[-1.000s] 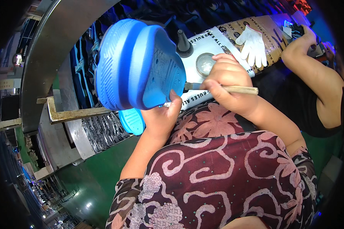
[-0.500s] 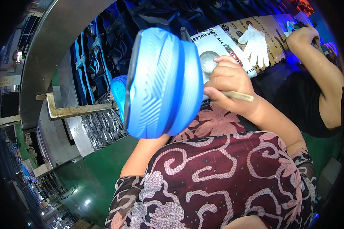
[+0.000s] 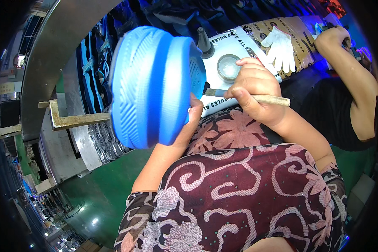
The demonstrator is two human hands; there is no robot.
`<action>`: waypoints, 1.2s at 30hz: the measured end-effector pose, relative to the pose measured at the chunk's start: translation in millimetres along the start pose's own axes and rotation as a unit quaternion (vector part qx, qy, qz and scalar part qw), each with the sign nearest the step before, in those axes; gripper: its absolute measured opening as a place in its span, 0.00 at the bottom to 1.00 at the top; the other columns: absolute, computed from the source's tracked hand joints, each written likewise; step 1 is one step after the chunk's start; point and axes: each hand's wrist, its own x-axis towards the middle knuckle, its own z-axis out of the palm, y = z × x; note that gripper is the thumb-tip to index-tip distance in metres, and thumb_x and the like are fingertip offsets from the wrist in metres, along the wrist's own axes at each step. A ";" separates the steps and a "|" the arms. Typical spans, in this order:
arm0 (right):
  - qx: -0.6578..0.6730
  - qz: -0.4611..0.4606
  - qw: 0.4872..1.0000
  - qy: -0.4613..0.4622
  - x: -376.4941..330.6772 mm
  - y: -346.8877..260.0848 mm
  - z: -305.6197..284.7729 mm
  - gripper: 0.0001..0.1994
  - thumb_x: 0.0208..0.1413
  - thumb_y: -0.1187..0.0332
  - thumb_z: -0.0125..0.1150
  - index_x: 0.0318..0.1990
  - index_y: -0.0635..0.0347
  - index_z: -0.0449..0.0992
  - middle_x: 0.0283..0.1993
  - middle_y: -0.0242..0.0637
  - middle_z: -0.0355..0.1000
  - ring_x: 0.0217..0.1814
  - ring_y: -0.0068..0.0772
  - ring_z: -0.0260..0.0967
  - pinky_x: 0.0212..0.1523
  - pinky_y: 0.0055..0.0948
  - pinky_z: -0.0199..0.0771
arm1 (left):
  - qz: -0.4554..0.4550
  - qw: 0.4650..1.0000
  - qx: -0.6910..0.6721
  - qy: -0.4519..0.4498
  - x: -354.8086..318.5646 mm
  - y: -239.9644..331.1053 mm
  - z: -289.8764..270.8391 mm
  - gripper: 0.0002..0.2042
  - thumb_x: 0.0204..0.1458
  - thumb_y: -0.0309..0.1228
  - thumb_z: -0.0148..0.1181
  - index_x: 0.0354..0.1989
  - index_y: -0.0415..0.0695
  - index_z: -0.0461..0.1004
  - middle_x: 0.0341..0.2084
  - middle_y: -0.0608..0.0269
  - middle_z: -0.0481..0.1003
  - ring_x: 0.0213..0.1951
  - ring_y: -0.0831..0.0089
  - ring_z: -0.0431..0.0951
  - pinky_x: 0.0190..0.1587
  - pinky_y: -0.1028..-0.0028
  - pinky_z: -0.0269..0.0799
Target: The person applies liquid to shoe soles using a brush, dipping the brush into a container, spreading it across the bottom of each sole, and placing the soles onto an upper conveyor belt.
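A blue foam shoe with ridged sides is held up on the left, close to the camera. My left hand grips it near its opening; most of the fingers are hidden behind the shoe. In my right hand is a flat brush with a wooden handle, closed between thumb and fingers. Its bristles point left, apart from the shoe. Just beyond the right hand stands a small round dish of pale, cloudy content.
White printed sheeting covers the work surface, with a dark cone-shaped object at its back. A white glove lies on brown printed wrapping. Another person's arm reaches in at right. A metal frame bar juts in at left.
The shoe has moved left and turned, showing its opening. My right hand has drawn the brush back from behind it, so the bristles now show. A blue clog at left is now covered.
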 end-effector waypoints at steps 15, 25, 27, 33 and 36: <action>-0.030 0.003 0.999 0.020 5.1 -2.5 5.5 0.09 0.50 0.68 0.59 0.20 0.58 0.76 0.15 0.33 0.62 0.21 0.36 0.62 0.40 0.34 0.66 | 0.043 0.999 0.000 -0.019 -3.4 0.4 -3.7 0.27 0.41 0.17 0.56 0.54 0.36 0.58 0.45 0.51 0.67 0.47 0.62 0.70 0.51 0.66 0.63; 0.030 0.152 0.975 0.158 -20.7 10.7 -42.1 0.17 0.58 0.71 0.45 0.19 0.65 0.73 0.20 0.35 0.70 0.24 0.30 0.64 0.49 0.33 0.64 | -0.284 0.919 -0.273 0.000 40.8 26.5 -35.2 0.30 0.44 0.19 0.57 0.58 0.34 0.54 0.48 0.49 0.68 0.49 0.62 0.72 0.55 0.65 0.65; 0.062 0.240 0.954 0.169 -34.0 23.8 -46.7 0.17 0.59 0.70 0.47 0.19 0.65 0.74 0.22 0.36 0.70 0.25 0.31 0.64 0.42 0.31 0.66 | -0.318 0.865 -0.381 -0.068 59.4 30.8 -48.6 0.35 0.42 0.23 0.60 0.60 0.32 0.49 0.49 0.49 0.67 0.49 0.61 0.71 0.55 0.65 0.65; 0.071 0.278 0.939 0.189 -72.1 27.9 -78.4 0.15 0.58 0.65 0.53 0.21 0.60 0.77 0.22 0.36 0.73 0.30 0.34 0.68 0.37 0.31 0.66 | -0.274 0.724 -0.506 -0.380 152.2 97.5 -10.6 0.44 0.37 0.33 0.65 0.63 0.31 0.48 0.48 0.52 0.68 0.49 0.69 0.70 0.51 0.72 0.67; 0.096 0.339 0.906 0.234 -77.8 29.6 -88.0 0.15 0.59 0.66 0.52 0.22 0.62 0.77 0.20 0.36 0.70 0.26 0.32 0.66 0.32 0.30 0.65 | -0.150 0.693 -0.545 -0.448 258.6 115.1 73.4 0.28 0.47 0.37 0.61 0.54 0.37 0.61 0.33 0.59 0.72 0.28 0.75 0.71 0.29 0.77 0.69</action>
